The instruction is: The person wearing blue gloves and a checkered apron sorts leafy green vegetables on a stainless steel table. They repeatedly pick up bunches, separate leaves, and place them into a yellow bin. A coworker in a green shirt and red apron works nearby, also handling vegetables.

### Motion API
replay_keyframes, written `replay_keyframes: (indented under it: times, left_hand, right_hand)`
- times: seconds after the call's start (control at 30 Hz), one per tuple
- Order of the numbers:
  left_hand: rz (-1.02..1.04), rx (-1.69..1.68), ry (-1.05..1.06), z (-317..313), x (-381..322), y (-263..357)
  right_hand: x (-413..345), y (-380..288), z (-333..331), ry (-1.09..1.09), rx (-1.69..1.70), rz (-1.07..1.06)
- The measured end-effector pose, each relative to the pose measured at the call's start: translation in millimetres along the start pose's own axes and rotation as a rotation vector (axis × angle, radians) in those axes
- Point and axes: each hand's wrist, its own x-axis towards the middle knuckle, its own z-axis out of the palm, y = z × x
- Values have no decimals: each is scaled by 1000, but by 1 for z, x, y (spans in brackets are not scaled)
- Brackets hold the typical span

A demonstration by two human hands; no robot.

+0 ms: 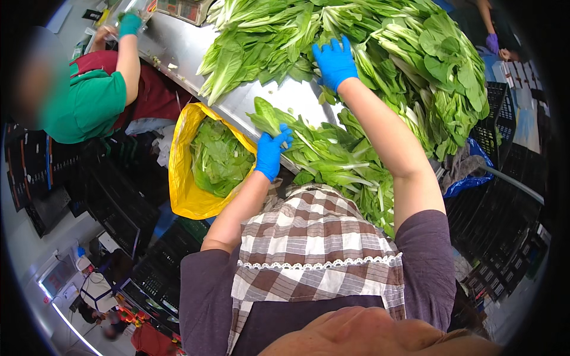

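A large heap of leafy greens with pale stalks (401, 49) covers much of a metal table (231, 107). My right hand (335, 62), in a blue glove, reaches onto the heap with its fingers spread; whether a leaf is under its palm cannot be told. In a blue glove too, my left hand (272, 149) is closed around the stalk end of a leafy green (263, 115) near the table's front edge. More greens (338, 155) lie between my arms, up against my checked apron. Left of my left hand stands a yellow plastic bag (187, 178) with loose leaves (218, 155) in it.
At the upper left, a co-worker in a green shirt (89, 104) stands at the same table, near a scale (185, 9). Another person's purple-gloved hand (492, 43) shows at the upper right. Black plastic crates (496, 111) and a blue bag (474, 173) stand at the right; more crates are at the left.
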Motion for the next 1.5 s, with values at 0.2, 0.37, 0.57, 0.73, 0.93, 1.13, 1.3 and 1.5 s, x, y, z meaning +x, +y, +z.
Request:
replay_keyframes:
  times: [0.2,0.37,0.57,0.73,0.93,1.13,1.3,1.5]
  left_hand:
    - [-52,-4,-52,-1,-1,-13]
    - [-47,3,-46,-2,2,-10]
    - [-55,-16,-29,-5,10,-12]
    - [-56,-169,15,-4,12,-3]
    - [13,-213,0,-3,14,3]
    - [-64,-156,-6,6,2,-10]
    - [-109,-153,15,9,-9,-16]
    - [-129,-209,-5,11,-7,-14]
  right_hand:
    - [-8,-30,40,-112,-42,-58]
    - [-11,-37,52,-222,45,-25]
    - [-19,-43,25,-221,169,-230]
    - [-36,-54,-46,233,563,-408]
    - [-103,-37,-76,514,732,-448]
    - [-207,-23,-3,221,743,0]
    - [-229,-36,2,201,847,203]
    - [-218,-45,-6,-216,839,507]
